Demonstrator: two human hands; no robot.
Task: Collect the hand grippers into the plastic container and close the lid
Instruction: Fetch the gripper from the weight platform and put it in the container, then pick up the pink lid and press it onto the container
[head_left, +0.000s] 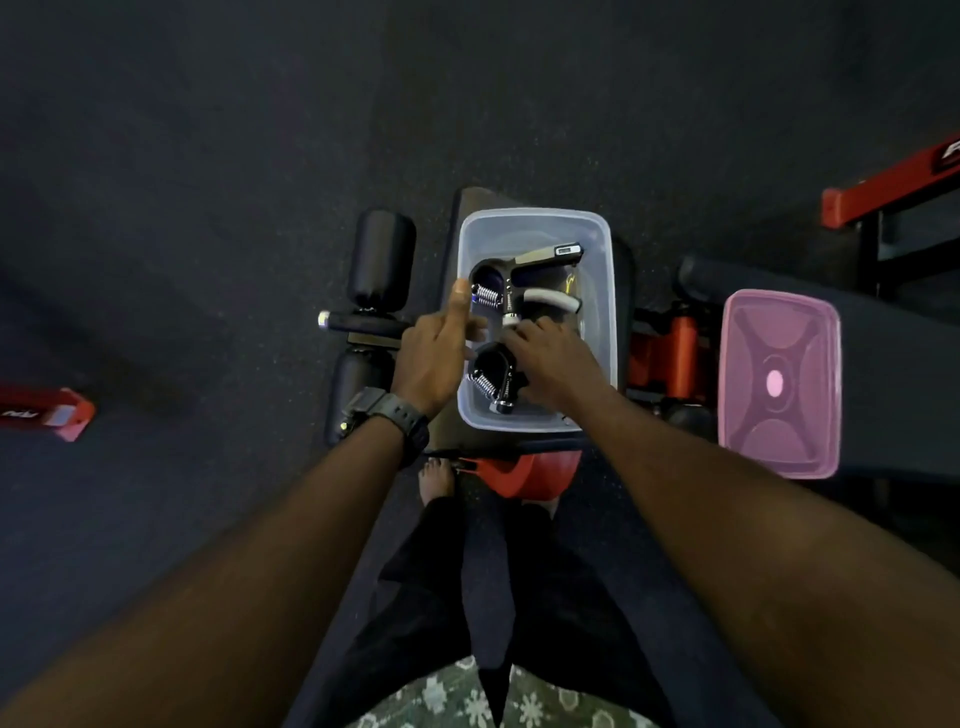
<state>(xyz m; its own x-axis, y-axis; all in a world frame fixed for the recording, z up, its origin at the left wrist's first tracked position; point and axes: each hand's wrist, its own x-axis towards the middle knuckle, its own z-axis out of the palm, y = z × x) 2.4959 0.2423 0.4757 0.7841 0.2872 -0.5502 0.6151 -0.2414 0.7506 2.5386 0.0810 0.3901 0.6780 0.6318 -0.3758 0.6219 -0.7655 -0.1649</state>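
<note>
A clear plastic container (597, 249) stands on a dark bench pad. Inside it lie two hand grippers: one (524, 275) at the far end with grey handles and a steel spring, and one (491, 376) nearer me, black with a spring. My right hand (556, 364) reaches into the container and holds the nearer hand gripper, hiding its handles. My left hand (434, 348) hovers at the container's left rim, fingers loosely extended, holding nothing. The pink translucent lid (779, 384) lies flat on the bench to the right, apart from the container.
Black foam rollers (382, 260) on a bar stick out left of the bench. Red frame parts show at far right (883, 192) and far left (47, 413). A red piece (530, 473) and my bare foot (436, 480) are below the container. Dark rubber floor surrounds everything.
</note>
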